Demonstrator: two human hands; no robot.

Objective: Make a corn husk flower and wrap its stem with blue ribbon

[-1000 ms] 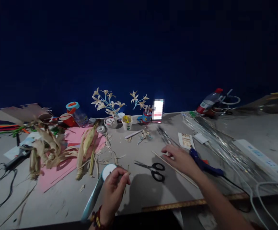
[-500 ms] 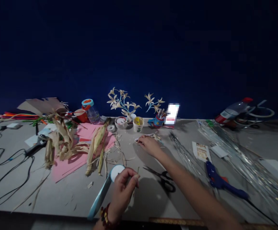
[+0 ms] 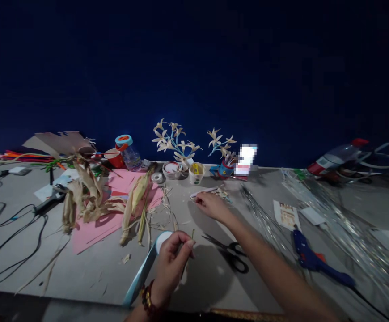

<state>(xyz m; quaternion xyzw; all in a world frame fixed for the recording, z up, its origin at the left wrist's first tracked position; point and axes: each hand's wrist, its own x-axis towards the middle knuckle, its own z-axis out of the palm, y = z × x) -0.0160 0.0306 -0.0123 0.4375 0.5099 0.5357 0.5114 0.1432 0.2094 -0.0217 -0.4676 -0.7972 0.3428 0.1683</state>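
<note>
Near the table's front, my left hand pinches a thin stem whose tip stands up past the thumb. Just behind that hand lies a roll of light blue tape, its strip trailing toward the front edge. My right hand reaches farther back, its curled fingers at a pale slim object lying on the table; whether they grip it cannot be made out. Black scissors rest between my hands, under the right forearm's left side. Two sprays of cream flowers rise behind small tubs.
Corn husks and pink sheets lie left, with a black cable beyond. At the right are a blue glue gun, shiny wires and a bottle. A bright phone stands at the back.
The view has shifted slightly, so the items at the right appear farther right. My left hand still holds the stem, and my right hand stays by the pale object, more of which shows.
</note>
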